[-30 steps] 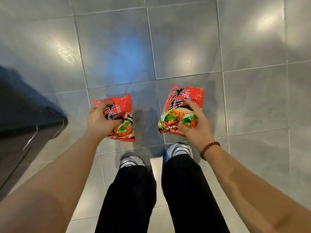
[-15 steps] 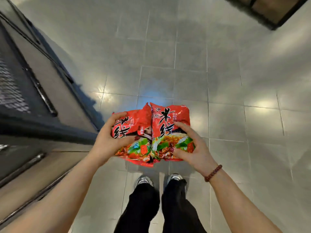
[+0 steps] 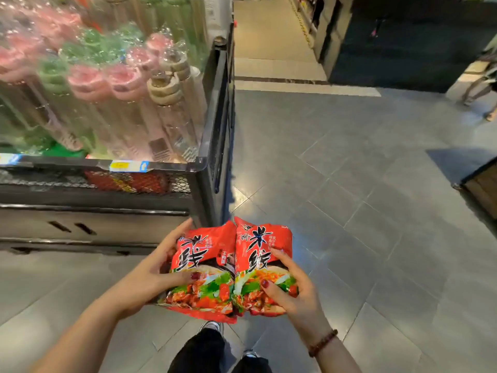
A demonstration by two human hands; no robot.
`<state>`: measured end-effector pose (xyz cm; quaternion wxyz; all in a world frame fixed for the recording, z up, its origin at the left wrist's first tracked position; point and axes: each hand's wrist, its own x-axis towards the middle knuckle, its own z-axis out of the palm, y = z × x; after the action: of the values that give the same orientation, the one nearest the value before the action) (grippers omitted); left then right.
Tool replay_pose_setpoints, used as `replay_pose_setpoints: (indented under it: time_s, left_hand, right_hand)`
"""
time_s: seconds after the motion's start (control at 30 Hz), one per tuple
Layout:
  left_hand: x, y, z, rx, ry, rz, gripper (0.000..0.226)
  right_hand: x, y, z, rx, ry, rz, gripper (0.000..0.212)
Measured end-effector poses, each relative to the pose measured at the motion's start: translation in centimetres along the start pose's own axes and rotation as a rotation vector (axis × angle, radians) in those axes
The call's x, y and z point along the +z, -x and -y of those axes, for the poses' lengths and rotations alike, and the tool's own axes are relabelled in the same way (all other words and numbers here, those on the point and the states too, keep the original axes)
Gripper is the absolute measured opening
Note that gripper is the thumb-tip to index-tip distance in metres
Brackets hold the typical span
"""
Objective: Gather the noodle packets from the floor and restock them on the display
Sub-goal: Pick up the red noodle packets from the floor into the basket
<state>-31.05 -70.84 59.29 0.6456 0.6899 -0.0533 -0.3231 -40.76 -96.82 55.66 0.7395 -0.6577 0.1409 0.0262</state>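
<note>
Two red noodle packets sit side by side in front of me, edges touching, above the grey tiled floor. My left hand (image 3: 150,275) grips the left noodle packet (image 3: 204,254), thumb across its front. The right noodle packet (image 3: 261,246) is held by my right hand (image 3: 293,292), thumb on its front, a bead bracelet at the wrist. The black display stand (image 3: 199,168) rises to the left; more red packets (image 3: 126,181) show through its mesh front.
Bagged noodle bundles in pink, green and tan (image 3: 113,82) fill the stand's top. A yellow price tag (image 3: 129,166) is on its rail. A wooden crate (image 3: 481,187) stands at the right edge, dark shelving (image 3: 403,49) beyond, a passer-by's legs (image 3: 481,90) far right.
My view has lifted from the floor to the display and aisle. Both hands, first apart, brought the packets together and raised them.
</note>
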Motion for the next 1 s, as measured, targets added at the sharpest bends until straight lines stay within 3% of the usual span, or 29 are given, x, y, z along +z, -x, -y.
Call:
replay_pose_setpoints:
  time_s: [0.2, 0.33, 0.43, 0.63, 1.0]
  left_hand:
    - [-1.2, 8.1, 2.4, 0.099, 0.056, -0.309, 0.081]
    - [-3.3, 12.7, 5.0, 0.180, 0.075, -0.601, 0.058]
    - [-5.6, 16.3, 6.3, 0.176, 0.083, -0.757, 0.057]
    - [-13.5, 24.4, 8.8, 0.162, 0.089, -0.944, 0.083]
    - [-25.2, 31.1, 10.2, 0.163, 0.245, -1.247, 0.073]
  right_hand:
    - [4.6, -2.1, 0.8, -0.038, 0.098, 0.268, 0.047]
    - [10.6, -3.8, 0.7, -0.044, 0.149, 0.470, 0.048]
    - [16.4, -5.1, 0.6, -0.061, 0.199, 0.631, 0.050]
    - [31.4, -6.5, 0.5, -0.080, 0.231, 0.923, 0.049]
    - [51.3, -8.5, 0.3, -0.055, 0.297, 1.205, 0.054]
